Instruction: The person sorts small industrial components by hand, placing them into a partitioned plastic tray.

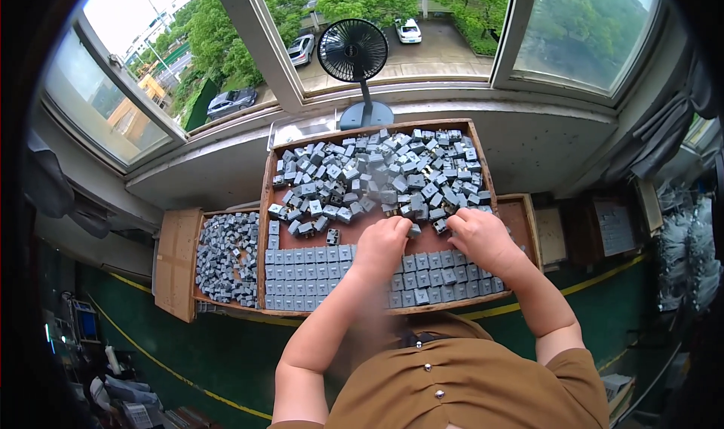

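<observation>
Over the middle of a wooden tray (483, 153), my left hand (383, 244) is closed, thumb and fingers pinching a small grey plastic block (414, 231). To its right, my right hand (483, 236) has its fingers curled together, and what they hold, if anything, is hidden. Another grey block (440, 226), with dark and metal parts showing, lies beside those fingertips. Beyond both hands spreads a loose heap of similar blocks (332, 169), turned every way. Nearer me, blocks of the same kind stand in tight straight rows (305, 272), partly covered by my left forearm.
A smaller box of loose grey pieces (226, 255) adjoins the tray's left side, with a cardboard flap (178, 264) beside it. Another wooden tray (520, 221) shows at the right. A fan (366, 112) stands behind, by the windows.
</observation>
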Demonstrator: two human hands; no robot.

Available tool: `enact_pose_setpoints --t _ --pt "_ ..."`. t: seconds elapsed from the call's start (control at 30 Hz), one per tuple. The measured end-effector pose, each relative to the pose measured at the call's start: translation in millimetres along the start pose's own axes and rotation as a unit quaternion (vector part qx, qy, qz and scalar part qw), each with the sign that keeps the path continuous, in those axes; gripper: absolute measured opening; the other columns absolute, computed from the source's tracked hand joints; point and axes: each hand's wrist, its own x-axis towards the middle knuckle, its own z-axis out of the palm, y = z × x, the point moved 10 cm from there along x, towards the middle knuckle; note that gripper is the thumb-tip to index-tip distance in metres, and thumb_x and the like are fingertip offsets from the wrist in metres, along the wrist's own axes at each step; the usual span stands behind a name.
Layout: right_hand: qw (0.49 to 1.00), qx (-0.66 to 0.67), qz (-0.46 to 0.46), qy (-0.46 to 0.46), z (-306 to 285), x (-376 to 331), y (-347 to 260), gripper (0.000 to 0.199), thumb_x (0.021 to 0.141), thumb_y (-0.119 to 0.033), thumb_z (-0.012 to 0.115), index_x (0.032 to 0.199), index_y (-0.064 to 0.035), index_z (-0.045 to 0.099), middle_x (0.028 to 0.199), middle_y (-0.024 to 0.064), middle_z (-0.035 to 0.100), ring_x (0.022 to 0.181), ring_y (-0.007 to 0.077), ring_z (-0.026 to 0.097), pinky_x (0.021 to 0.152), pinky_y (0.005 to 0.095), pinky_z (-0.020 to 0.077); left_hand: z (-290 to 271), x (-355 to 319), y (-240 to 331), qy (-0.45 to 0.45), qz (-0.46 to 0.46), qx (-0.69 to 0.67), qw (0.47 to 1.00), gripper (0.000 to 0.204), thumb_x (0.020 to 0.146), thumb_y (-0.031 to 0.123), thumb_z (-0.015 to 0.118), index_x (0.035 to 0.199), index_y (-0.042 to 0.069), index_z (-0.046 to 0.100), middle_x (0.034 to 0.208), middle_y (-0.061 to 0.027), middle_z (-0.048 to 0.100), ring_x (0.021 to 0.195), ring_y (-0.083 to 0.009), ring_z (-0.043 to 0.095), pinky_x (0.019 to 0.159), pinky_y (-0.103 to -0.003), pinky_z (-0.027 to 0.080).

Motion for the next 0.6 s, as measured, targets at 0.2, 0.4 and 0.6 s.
enact_pose_setpoints --t 0.2,0.4,0.6 --pt "0.999 -0.025 0.028 0.012 1.5 -1.7 -1.6 0.028 0.073 -0.015 0.075 0.094 -0.0085 0.058 0.089 0.0068 0.056 0.084 0.0262 0.060 0.072 0.0374 0.0509 1.5 2.4 4.4 -0.042 0.010 -0.079 0.996 0.023 0.080 0.018 0.068 0.100 0.009 0.060 0.098 -0.0097 0.063 0.092 -0.0293 0.061 0.078 -0.040 0.052" --pt "0.995 -0.095 0.025 0.015 23.8 17.9 0.8 0.023 0.071 -0.014 0.073 0.087 -0.0079 0.056 0.088 0.0062 0.055 0.085 0.0239 0.060 0.071 0.0356 0.0507 15.3 3.8 -4.3 -0.072 -0.059 -0.017 0.995 0.030 0.079 0.024 0.072 0.103 0.010 0.061 0.093 -0.0082 0.060 0.088 -0.0281 0.060 0.075 -0.041 0.052" --pt "0.995 -0.097 0.001 0.015 17.9 20.8 -4.7 0.022 0.071 -0.015 0.071 0.086 -0.0082 0.056 0.085 0.0063 0.057 0.083 0.0235 0.061 0.069 0.0341 0.0507 5.7 1.4 5.6 -0.023 0.032 -0.116 0.992 0.038 0.082 0.022 0.066 0.117 0.009 0.060 0.103 -0.0118 0.060 0.094 -0.0328 0.059 0.084 -0.043 0.050"
